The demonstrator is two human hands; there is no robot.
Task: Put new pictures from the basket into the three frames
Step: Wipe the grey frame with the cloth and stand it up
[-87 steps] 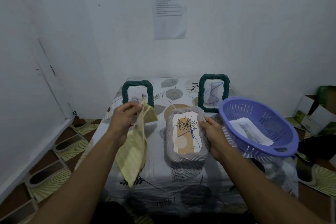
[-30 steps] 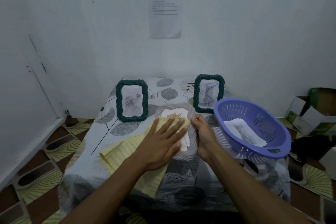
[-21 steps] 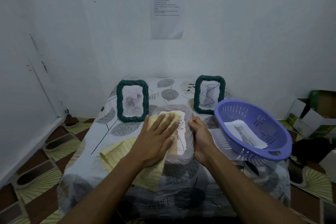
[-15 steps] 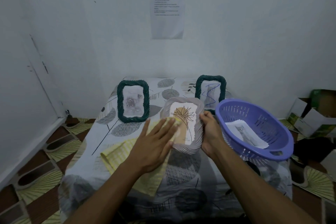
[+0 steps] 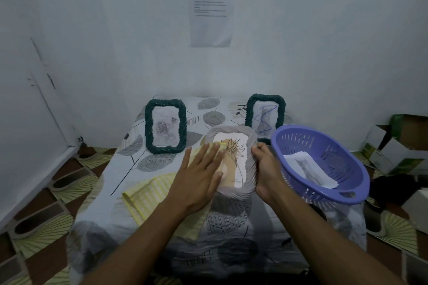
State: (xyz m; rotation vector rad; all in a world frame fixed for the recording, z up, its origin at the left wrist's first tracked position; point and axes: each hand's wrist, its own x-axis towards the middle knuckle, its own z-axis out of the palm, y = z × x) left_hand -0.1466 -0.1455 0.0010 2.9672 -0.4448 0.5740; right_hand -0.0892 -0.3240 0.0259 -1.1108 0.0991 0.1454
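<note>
A white ridged picture frame (image 5: 251,155) with a plant drawing lies tilted on the table's middle. My right hand (image 5: 266,169) grips its right edge. My left hand (image 5: 199,178) lies flat, fingers straight, pressing a yellow striped cloth (image 5: 150,194) onto the frame's left part. Two dark green rope frames stand behind: the left frame (image 5: 165,127) shows a rose picture, the right frame (image 5: 265,113) a blue squiggle. A purple basket (image 5: 324,143) at the right holds a cat picture (image 5: 308,169).
The table (image 5: 129,169) wears a leaf-patterned cover and stands against a white wall with a paper sheet (image 5: 211,9) on it. Cardboard boxes (image 5: 393,146) lie on the floor at the right. Patterned floor tiles (image 5: 69,176) show at the left.
My left hand brought the cloth down from the air and rubs it across the white frame, sliding left and right. My right hand keeps steadying the frame, which has tilted up slightly.
</note>
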